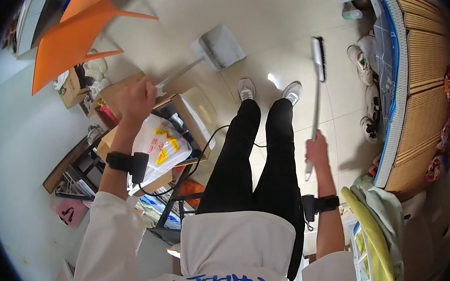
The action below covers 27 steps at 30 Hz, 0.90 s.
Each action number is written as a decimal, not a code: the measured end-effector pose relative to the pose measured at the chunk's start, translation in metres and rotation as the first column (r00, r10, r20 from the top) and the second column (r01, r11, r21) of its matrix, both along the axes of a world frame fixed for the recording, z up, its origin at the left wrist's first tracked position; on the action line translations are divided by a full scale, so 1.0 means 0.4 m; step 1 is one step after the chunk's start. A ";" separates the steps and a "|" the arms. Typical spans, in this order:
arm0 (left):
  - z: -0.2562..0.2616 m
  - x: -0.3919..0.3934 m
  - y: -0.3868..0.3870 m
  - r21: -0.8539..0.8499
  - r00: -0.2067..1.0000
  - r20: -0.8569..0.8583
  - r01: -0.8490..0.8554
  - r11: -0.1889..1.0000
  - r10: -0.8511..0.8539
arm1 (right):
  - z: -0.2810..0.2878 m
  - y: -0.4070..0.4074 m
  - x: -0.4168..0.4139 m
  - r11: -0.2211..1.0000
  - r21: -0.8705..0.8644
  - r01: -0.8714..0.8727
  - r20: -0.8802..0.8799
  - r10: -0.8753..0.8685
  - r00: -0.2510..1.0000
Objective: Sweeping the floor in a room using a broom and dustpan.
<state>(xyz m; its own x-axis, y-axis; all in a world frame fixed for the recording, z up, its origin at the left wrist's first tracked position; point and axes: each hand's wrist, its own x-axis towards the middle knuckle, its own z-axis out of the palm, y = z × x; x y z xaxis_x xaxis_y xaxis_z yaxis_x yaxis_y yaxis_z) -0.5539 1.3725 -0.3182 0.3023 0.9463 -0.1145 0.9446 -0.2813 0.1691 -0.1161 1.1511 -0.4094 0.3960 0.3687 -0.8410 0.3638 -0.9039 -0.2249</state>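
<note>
My left hand [137, 98] is closed around the handle end of a long-handled dustpan [227, 46]. The grey-white pan, with a row of comb teeth along its near side, is at or close to the tiled floor ahead and left of my feet. At the right, my right hand [317, 149] grips the grey handle of a broom [316, 104]. Its narrow head with dark bristles [323, 61] points away from me, beyond my right shoe; whether it touches the floor I cannot tell. Pan and broom head are well apart.
An orange chair [84, 28] stands at the far left. Below my left forearm are an open cardboard box [188, 127] and a white plastic bag [164, 143]. Several shoes [362, 64] line the edge of a bed with a slatted mat [423, 97]. A black cable [209, 141] crosses my legs.
</note>
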 end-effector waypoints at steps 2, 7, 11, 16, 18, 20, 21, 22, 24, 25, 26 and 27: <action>-0.016 -0.008 0.002 -0.042 0.998 -0.036 -0.058 0.997 0.057 | 0.035 0.011 -0.076 0.999 -0.022 -0.037 -0.108 0.035 0.994; -0.024 0.014 0.008 -0.091 0.999 -0.009 0.030 0.995 -0.031 | 0.168 0.075 -0.199 0.999 -0.033 -0.040 -0.350 0.026 0.936; -0.020 0.035 0.015 -0.142 0.999 -0.030 0.027 0.989 -0.032 | 0.235 0.126 -0.162 0.987 -0.126 -0.096 -0.479 0.024 0.878; -0.017 0.032 0.010 -0.086 0.999 -0.011 -0.043 0.995 0.042 | 0.226 0.040 -0.049 0.989 0.110 -0.102 -0.331 0.133 0.934; -0.022 0.019 -0.009 -0.076 0.992 -0.035 -0.121 0.990 0.118 | 0.205 0.025 0.020 0.987 0.125 -0.100 -0.221 0.126 0.967; -0.009 -0.014 -0.028 -0.042 0.969 -0.074 -0.238 0.970 0.235 | 0.183 0.059 0.051 0.986 0.091 -0.141 -0.127 0.151 0.980; -0.007 -0.015 -0.034 -0.041 0.968 -0.073 -0.242 0.969 0.239 | 0.187 0.101 0.070 0.983 0.041 -0.177 -0.073 0.180 0.981; -0.003 -0.009 -0.038 0.009 0.957 -0.026 -0.290 0.957 0.290 | 0.150 0.106 0.095 0.963 0.104 -0.249 -0.005 0.250 0.968; -0.008 -0.023 -0.048 0.053 0.939 0.019 -0.344 0.937 0.344 | 0.098 0.171 0.102 0.920 0.124 -0.371 0.101 0.360 0.927; -0.007 -0.058 -0.056 0.058 0.913 -0.033 -0.405 0.913 0.407 | 0.064 0.205 0.082 0.905 0.139 -0.401 0.115 0.388 0.915; -0.015 -0.071 -0.059 0.059 0.881 -0.068 -0.465 0.883 0.468 | 0.026 0.230 0.065 0.924 0.121 -0.363 0.071 0.357 0.931; -0.027 -0.076 -0.064 0.062 0.879 -0.069 -0.468 0.881 0.472 | -0.008 0.248 0.044 0.940 0.100 -0.325 0.029 0.324 0.946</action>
